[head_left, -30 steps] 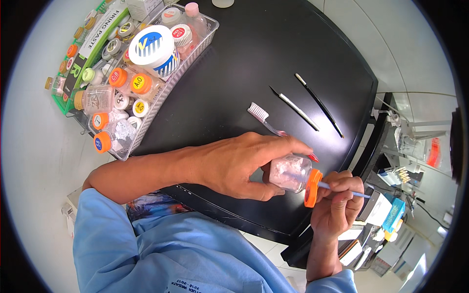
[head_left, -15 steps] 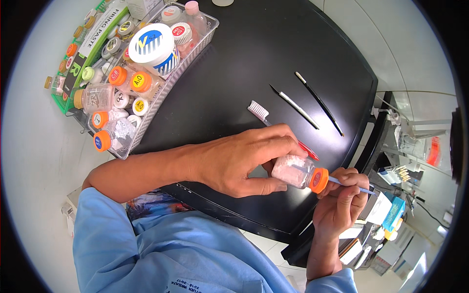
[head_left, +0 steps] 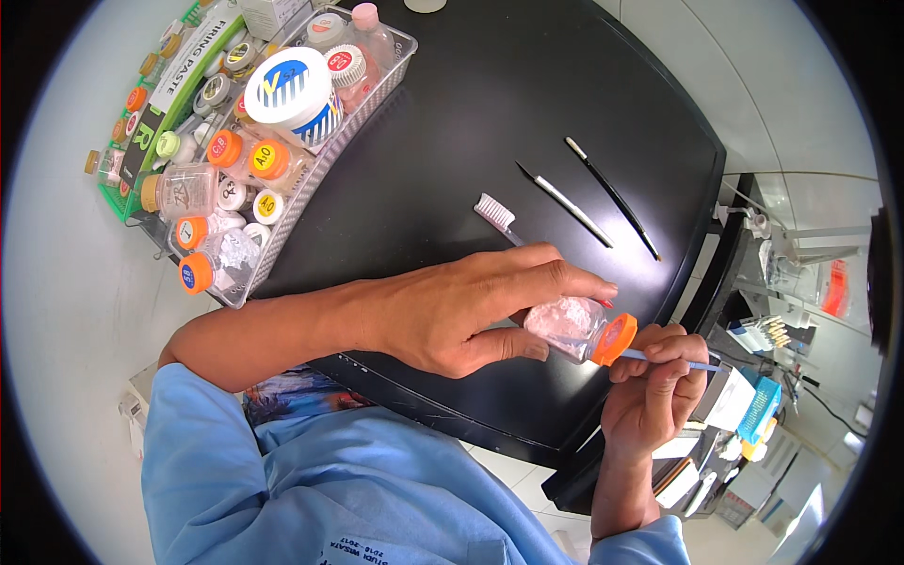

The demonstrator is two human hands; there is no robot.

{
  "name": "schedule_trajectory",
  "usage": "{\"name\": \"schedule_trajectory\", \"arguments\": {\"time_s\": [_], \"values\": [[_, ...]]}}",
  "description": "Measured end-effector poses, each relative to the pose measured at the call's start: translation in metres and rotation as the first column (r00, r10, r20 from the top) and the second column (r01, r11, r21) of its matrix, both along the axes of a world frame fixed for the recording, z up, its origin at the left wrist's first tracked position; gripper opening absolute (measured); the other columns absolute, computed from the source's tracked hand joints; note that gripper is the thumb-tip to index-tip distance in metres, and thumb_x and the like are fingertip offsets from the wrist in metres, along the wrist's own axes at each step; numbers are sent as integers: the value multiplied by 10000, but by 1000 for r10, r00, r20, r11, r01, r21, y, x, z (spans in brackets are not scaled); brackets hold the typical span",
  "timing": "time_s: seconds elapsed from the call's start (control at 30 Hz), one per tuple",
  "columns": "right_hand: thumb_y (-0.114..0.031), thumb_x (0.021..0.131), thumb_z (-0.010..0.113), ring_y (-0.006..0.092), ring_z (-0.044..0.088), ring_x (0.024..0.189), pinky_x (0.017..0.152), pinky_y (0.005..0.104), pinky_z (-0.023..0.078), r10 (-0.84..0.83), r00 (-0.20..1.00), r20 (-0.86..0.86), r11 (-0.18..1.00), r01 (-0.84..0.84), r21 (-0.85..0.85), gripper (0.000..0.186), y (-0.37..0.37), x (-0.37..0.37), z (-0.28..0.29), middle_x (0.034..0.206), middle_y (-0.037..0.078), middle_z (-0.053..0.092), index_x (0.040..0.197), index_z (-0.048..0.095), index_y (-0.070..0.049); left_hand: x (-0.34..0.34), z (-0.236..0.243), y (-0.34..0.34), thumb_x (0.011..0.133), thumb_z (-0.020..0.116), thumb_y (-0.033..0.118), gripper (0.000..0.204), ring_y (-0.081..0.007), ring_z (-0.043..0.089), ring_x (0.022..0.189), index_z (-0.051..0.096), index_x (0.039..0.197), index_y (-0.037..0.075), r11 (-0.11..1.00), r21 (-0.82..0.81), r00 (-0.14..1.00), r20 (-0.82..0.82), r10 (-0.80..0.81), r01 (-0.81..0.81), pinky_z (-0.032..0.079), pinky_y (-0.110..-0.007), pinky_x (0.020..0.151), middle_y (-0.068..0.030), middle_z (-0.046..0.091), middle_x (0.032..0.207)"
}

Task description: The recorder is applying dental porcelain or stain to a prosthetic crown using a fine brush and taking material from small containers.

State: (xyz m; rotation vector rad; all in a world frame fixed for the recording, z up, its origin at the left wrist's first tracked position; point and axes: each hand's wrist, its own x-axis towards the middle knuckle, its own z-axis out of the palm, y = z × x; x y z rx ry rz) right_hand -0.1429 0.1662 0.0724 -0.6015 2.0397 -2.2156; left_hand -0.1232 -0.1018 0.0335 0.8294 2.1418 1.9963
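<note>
A small clear jar [head_left: 560,328] of pale pink powder, with an orange cap [head_left: 614,339], lies tilted sideways in the grip of my left hand [head_left: 471,315]. My right hand [head_left: 654,391] pinches a thin blue stick [head_left: 692,365] whose other end meets the capped end of the jar; how far it reaches in I cannot tell. A toothbrush [head_left: 494,212] with a partly hidden red handle lies just beyond my left hand. Farther back, a white-handled brush [head_left: 573,209] and a black-handled brush [head_left: 612,193] lie side by side on the black tabletop [head_left: 443,132].
A wire basket [head_left: 282,226] crowded with jars and a green box stands at the left, beside a green basket [head_left: 121,193]. A pale container [head_left: 424,5] sits at the back edge. At the right, a side counter holds a blue rack [head_left: 758,410] and assorted items.
The jar has shifted slightly right and up and turned in my fingers, so its orange cap sits at a different angle. My right hand has moved a little right and up with the stick.
</note>
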Motion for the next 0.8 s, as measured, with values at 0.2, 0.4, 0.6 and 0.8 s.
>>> {"name": "schedule_trajectory", "arguments": {"time_s": [0.2, 0.4, 0.6, 0.8], "values": [[-257, 1147, 564, 149, 645, 696, 659, 256, 556, 43, 996, -75, 998, -39, 51, 298, -1, 1, 0, 949, 156, 647, 1078, 628, 26, 0, 1, 0, 929, 799, 5, 676, -316, 640, 1283, 514, 1540, 43, 997, 74, 996, 85, -37, 31, 620, -386, 969, -177, 578, 1460], [-268, 1140, 581, 156, 654, 698, 646, 253, 542, -69, 988, -136, 985, 89, 146, 305, -7, 8, 2, 959, 142, 658, 1098, 640, 29, 2, -1, 0, 932, 801, -1, 583, -296, 637, 1298, 515, 1440, -16, 984, 179, 980, 193, -50, 15, 626, -392, 1053, -204, 526, 1448], [-311, 1155, 550, 164, 606, 675, 590, 254, 482, -14, 986, -165, 994, 31, 102, 324, -2, 3, 0, 911, 115, 614, 1072, 615, -5, 2, -2, 1, 931, 792, -31, 547, -287, 630, 1297, 501, 1395, -26, 983, 182, 987, 149, -56, 28, 620, -388, 1067, -193, 514, 1406], [-310, 1170, 505, 162, 576, 689, 578, 244, 482, -138, 978, -157, 990, 136, -25, 307, -10, 2, 4, 857, 89, 520, 1092, 572, -21, 3, -4, 1, 914, 812, -37, 547, -277, 636, 1280, 503, 1365, -20, 980, 199, 987, 158, -23, -9, 616, -385, 1068, -187, 517, 1388]]}}
